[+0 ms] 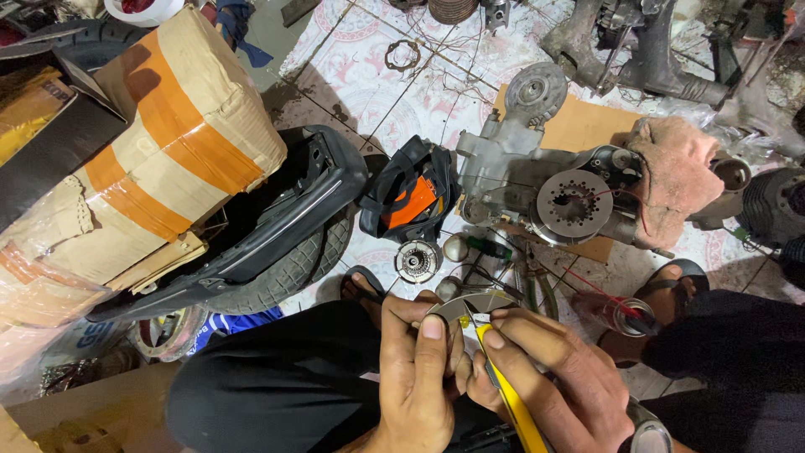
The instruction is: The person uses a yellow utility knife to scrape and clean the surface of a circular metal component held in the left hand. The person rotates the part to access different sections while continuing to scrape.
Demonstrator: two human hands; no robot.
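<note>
Bottom centre of frame: left hand (pixel 417 377) pinches a round metal disc (pixel 470 309) by its edge, thumb on the near face, fingers curled behind. The grip tilts the disc's face up toward the camera, probably so the working spot stays in sight.

Right hand (pixel 549 377) is closed around a yellow-handled tool (pixel 511 403), held like a pen. Its thin tip meets the disc near the centre. The pen hold likely gives fine control; I cannot tell the tip type.

The disc sits above the person's lap, just below the parts on the floor.

Centre of frame: one engine case (pixel 537 180) lies on cardboard (pixel 587 126), one perforated plate facing up, presumably to keep oil off the tiles. One pink rag (pixel 679 168) lies against its right side.

Between case and hands: one small gear (pixel 417 261), two rounded metal pieces, one green-handled tool (pixel 489 247).

Left of frame: one tyre (pixel 289 268) under a black body panel (pixel 293 210), one taped carton (pixel 168 143). Two sandalled feet show, one at either side of the hands.
</note>
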